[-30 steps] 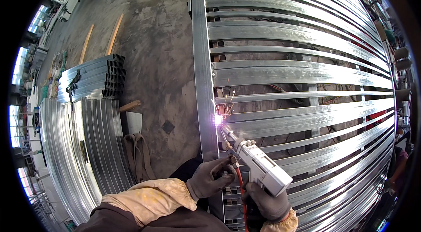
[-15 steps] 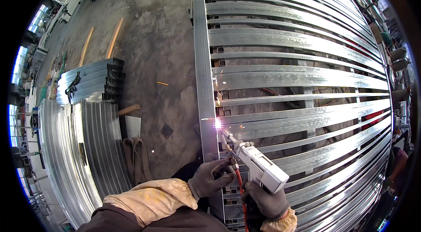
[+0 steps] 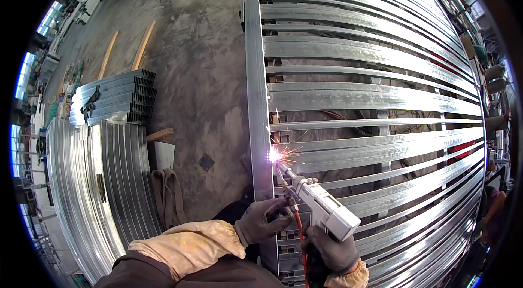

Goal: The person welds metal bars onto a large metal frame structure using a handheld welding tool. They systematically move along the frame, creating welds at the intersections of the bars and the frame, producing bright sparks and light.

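Observation:
My right hand (image 3: 333,250), in a dark glove, is wrapped round the grip of a white handheld welding gun (image 3: 333,213). The gun's nozzle points up and left at a bright pinkish-white weld spot (image 3: 274,155), with sparks spraying off to the right. That glow hides the exact contact point. It sits where a long metal rail (image 3: 258,86) meets the end of a crosswise metal tube (image 3: 376,151). Beside the gun, my gloved left hand (image 3: 263,221) has its fingers curled at the thin wire-feed tube, just by the upper end of a red hose (image 3: 300,228).
Parallel galvanised tubes fill the right side, with cables on the floor beneath. At left lie stacked metal profiles (image 3: 128,173), a bundle of tubes (image 3: 111,97), grey straps (image 3: 168,195) and wooden strips (image 3: 143,46). Concrete floor (image 3: 196,70) lies between.
Sparks now fan out rightward from the weld spot, more than before. The view has shifted slightly; both hands and the gun hold nearly the same pose.

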